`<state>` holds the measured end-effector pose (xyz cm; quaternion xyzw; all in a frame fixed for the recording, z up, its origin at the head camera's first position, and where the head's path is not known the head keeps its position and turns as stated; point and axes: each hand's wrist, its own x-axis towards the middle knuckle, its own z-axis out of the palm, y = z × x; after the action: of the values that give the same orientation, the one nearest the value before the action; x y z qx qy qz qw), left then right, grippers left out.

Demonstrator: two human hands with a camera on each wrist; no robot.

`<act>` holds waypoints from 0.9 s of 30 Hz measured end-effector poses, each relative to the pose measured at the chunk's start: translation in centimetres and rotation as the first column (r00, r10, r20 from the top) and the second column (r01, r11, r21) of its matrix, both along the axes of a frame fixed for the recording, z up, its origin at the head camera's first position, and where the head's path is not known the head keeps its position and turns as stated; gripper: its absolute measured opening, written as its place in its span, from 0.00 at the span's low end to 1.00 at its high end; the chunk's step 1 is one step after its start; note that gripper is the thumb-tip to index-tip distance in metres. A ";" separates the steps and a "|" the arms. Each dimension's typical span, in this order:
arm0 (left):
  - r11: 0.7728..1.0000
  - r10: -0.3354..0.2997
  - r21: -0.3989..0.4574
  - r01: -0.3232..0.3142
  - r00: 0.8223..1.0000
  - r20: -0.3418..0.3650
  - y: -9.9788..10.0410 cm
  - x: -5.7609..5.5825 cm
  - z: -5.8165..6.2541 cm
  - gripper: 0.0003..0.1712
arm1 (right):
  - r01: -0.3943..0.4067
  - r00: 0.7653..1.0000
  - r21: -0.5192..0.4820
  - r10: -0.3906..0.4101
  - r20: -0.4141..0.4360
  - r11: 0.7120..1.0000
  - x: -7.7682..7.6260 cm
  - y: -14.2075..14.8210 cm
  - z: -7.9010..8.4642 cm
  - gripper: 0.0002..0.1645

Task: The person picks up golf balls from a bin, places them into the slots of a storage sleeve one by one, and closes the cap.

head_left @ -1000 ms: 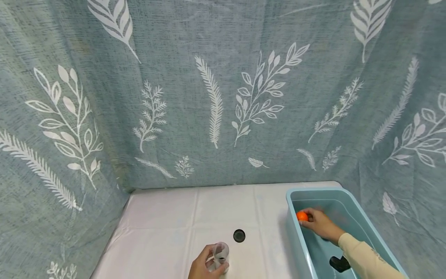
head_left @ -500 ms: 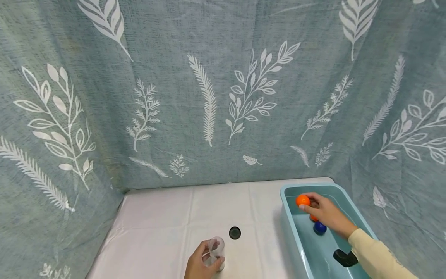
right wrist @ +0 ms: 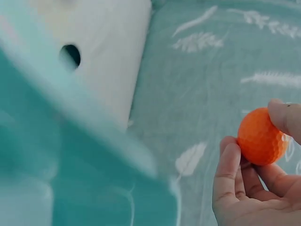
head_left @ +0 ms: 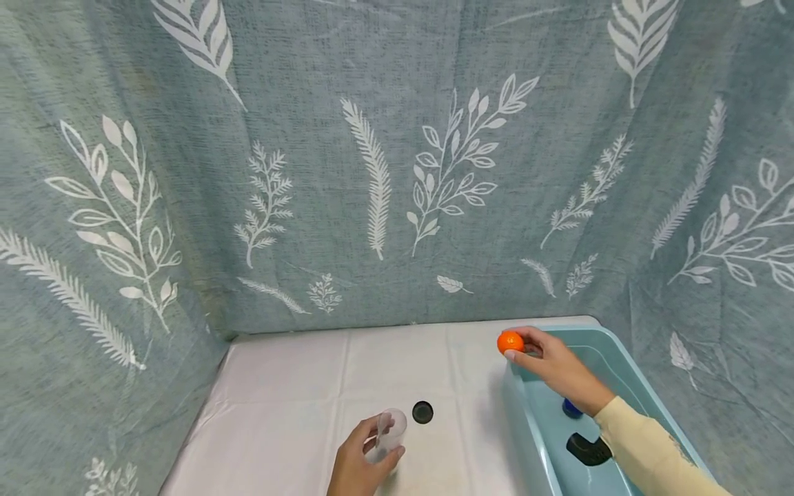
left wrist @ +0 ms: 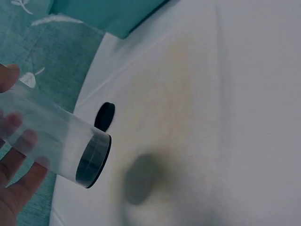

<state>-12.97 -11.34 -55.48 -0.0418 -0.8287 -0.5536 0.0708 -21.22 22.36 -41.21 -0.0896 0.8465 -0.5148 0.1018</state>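
My left hand [head_left: 362,458] grips a clear plastic tube [left wrist: 56,134] with a black base. In the left wrist view the tube tilts, its black end toward the table, fingers and thumb around its other end. With fingertips and thumb my right hand [head_left: 555,362] pinches an orange golf ball [right wrist: 262,136], its dimples plain in the right wrist view. That ball is above the left rim of the blue-green tub [head_left: 535,427]. A round black cap [head_left: 422,412] lies on the table just beyond the tube.
Inside the tub are a dark blue ball [head_left: 571,409] and a curved black piece [head_left: 588,450], partly behind the right sleeve. White cloth covers the table [head_left: 279,406]. Leaf-printed curtains [head_left: 322,172] stand at the back and both sides.
My right hand has lifted the orange ball from inside the tub, up and left to its rim. Another orange ball, glimpsed in the tub half a second ago, is hidden now. The left hand still holds the tube.
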 end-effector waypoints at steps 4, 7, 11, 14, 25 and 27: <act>1.000 -0.004 0.002 0.004 1.000 -0.018 0.0 0.1 1.0 0.30 | -0.036 0.999 -0.055 0.035 -0.013 0.998 -0.1 -1.8 0.5 0.33; 1.000 -0.005 -0.008 0.005 0.999 -0.039 0.0 0.2 1.8 0.29 | -0.061 0.998 -0.104 0.062 0.001 0.993 -0.2 -3.1 0.7 0.31; 1.000 -0.015 -0.021 0.013 0.998 -0.066 0.0 0.3 2.8 0.29 | -0.104 0.994 -0.171 0.108 0.016 0.980 -0.2 -4.8 0.8 0.30; 0.999 -0.023 -0.030 0.020 0.997 -0.077 0.1 0.4 3.4 0.29 | -0.137 0.990 -0.188 0.141 0.004 0.973 -0.1 -6.0 0.8 0.32; 0.995 -0.039 -0.092 0.037 0.999 -0.023 0.5 0.5 5.8 0.32 | -0.219 0.975 -0.223 0.222 -0.011 0.950 0.2 -9.8 0.8 0.29; 0.994 -0.043 -0.105 0.041 0.999 -0.023 0.6 0.5 6.1 0.31 | -0.236 0.971 -0.231 0.238 -0.019 0.944 0.3 -10.3 0.7 0.29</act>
<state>-12.51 -10.78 -49.40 -0.0699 -0.8545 -0.5103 0.0673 -20.91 12.02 -40.52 -0.1995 0.7633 -0.5944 0.1555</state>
